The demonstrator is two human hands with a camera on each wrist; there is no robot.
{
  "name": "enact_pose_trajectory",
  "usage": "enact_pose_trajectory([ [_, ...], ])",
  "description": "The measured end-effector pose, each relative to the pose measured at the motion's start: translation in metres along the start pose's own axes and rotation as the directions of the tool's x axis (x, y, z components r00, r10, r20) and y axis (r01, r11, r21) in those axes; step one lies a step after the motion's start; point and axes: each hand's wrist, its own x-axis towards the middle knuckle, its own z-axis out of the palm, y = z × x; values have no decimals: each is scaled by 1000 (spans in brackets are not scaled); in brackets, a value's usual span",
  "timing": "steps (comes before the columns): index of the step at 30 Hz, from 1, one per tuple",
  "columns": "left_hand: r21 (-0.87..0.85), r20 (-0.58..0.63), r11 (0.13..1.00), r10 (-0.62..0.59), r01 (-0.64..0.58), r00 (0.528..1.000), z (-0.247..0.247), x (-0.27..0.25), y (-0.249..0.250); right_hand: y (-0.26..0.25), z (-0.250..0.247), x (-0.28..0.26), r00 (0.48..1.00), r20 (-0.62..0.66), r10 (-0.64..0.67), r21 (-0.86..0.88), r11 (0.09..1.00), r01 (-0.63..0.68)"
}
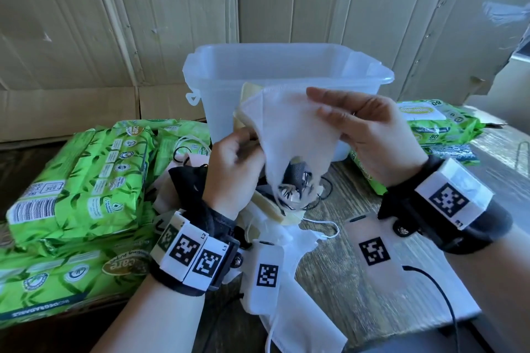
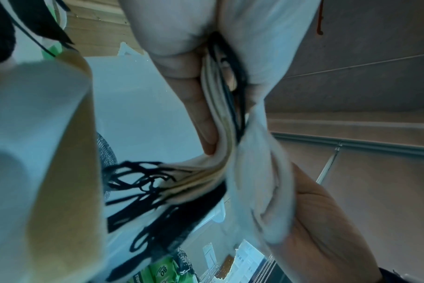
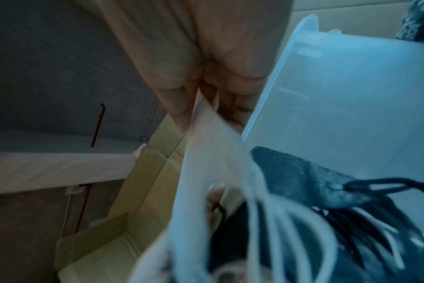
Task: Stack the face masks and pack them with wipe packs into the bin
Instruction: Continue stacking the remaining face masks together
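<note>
Hands meet in front of the translucent plastic bin (image 1: 286, 66), which stands upright at the back of the wooden tabletop (image 1: 338, 252). The left hand (image 1: 232, 163) has its fingers curled round one end of a bundle of face masks (image 1: 289, 135), white on the outside with cream and black layers tucked within; the left wrist view shows thumb and fingers pinching those stacked edges together (image 2: 220, 134). The right hand (image 1: 370, 132) grips the other side of the outer white mask, thumb on the near face and fingers behind it, and the right wrist view shows the cloth caught between thumb and fingers (image 3: 206, 118). Black and white ear loops (image 1: 295, 189) dangle below the bundle, held above the tabletop and just before the bin's near wall. Whether anything lies inside the bin cannot be told.

Loose masks (image 1: 286, 238) lie in a heap on the tabletop under the hands, among them cream, white and black ones. Green wipe packs (image 1: 80, 175) are piled at the left, one resting atop others, and further green wipe packs (image 1: 436, 120) sit right of the bin. Cardboard panels (image 1: 114, 23) stand behind everything. Each wrist carries a black band with printed square markers (image 1: 447, 198), and a black cable (image 1: 441, 295) runs over the tabletop near the right forearm.
</note>
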Motion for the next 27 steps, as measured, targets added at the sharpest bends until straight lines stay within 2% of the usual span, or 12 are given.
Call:
enact_pose_trajectory([
  [2, -113, 28, 993, -13, 16, 1000, -1, -1, -1, 2, 2, -1, 999, 27, 42, -123, 992, -38],
  [5, -256, -3, 965, -53, 51, 999, 1, -2, 3, 10, 2, -2, 989, 63, 133, -207, 971, -118],
  [7, -86, 7, 996, 32, -31, 999, 1, -1, 1, 13, 3, -2, 983, 97, 156, -237, 963, -129],
  [10, 75, 26, 995, 60, -62, 998, 0, 0, -6, 15, 2, 1, 997, 67, 31, -439, 899, 1],
  [14, 104, 87, 991, 73, -82, 994, 1, -3, -7, 7, 3, 1, 994, 88, -69, -624, 774, 109],
  [18, 91, 138, 992, 77, -90, 987, 1, -2, -6, 9, 3, 2, 988, 126, -89, -675, 722, 151],
  [20, 78, 147, 993, 78, -91, 986, 2, -2, -5, 10, 1, 2, 984, 131, -125, -680, 710, 181],
  [23, 46, 78, 998, 40, -44, 996, 2, -1, -3, 8, -6, 4, 985, 98, -141, -637, 752, 170],
  [25, 42, 21, 999, 17, -18, 1000, 0, 1, -4, 4, -9, 6, 988, 72, -136, -506, 849, 154],
  [27, 50, 1, 998, 26, -26, 1000, -1, 3, -2, -2, -10, 7, 992, 74, -99, -284, 952, 116],
])
